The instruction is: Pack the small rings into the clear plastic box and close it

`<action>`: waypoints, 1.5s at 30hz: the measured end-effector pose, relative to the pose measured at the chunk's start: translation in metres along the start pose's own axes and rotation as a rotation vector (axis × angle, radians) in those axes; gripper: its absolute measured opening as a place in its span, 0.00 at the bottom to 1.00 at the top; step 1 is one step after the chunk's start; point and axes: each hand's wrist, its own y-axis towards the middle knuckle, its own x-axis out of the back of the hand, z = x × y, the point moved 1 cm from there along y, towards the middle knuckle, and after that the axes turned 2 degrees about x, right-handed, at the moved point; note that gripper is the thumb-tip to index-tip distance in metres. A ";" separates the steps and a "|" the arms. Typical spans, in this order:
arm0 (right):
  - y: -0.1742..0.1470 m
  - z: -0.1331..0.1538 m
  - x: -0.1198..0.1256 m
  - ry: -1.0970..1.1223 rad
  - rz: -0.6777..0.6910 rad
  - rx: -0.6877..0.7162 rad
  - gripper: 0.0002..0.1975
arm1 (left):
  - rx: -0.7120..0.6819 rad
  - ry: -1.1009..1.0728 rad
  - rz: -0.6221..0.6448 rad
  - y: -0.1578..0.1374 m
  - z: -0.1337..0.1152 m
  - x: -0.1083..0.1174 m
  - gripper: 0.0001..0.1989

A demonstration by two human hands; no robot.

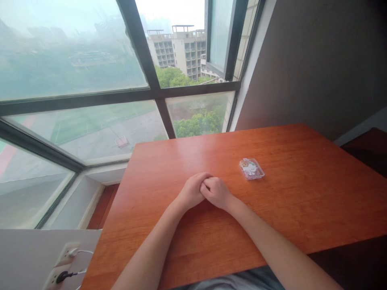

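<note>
No handling looks under way: bare left hand [192, 190] and bare right hand [217, 192] clasp each other, the small, clear, square plastic box [251, 169] untouched at their two o'clock.

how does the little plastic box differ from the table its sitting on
The plastic box is see-through, while the table is opaque reddish-brown. The plastic box is small; the table is far larger. The plastic box holds small pieces inside, while the table bears the box on its top. Both have straight edges.
</note>
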 end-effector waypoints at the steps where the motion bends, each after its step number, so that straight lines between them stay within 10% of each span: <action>1: 0.000 0.000 0.000 -0.002 0.000 -0.001 0.16 | -0.001 -0.001 -0.001 0.000 0.000 0.000 0.19; 45: 0.002 0.001 -0.006 -0.089 0.016 -0.026 0.16 | 0.007 -0.030 -0.006 0.000 0.001 0.003 0.18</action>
